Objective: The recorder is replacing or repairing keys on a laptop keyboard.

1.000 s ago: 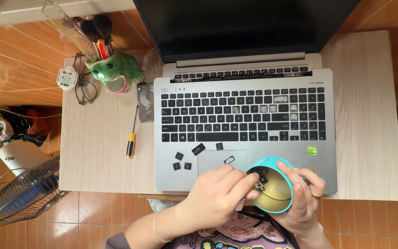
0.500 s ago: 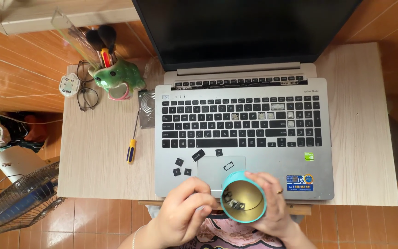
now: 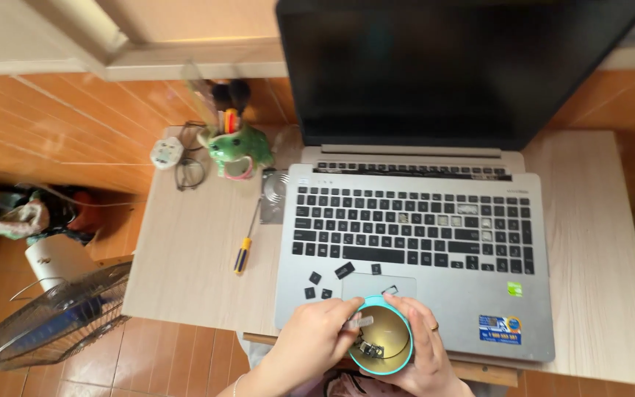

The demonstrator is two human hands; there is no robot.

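Teal tin within right-hand grip

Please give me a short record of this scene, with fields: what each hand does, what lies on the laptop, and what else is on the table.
left hand: left hand pinches a small pale key part at the rim of the round tin
right hand: right hand holds the round tin, teal outside, gold inside, small parts in it
laptop: open laptop, dark screen, some keys missing
loose parts: black keycaps lie near the touchpad
table: light wood table
other things: screwdriver, green frog-shaped pen holder, glasses
floor: fan at left
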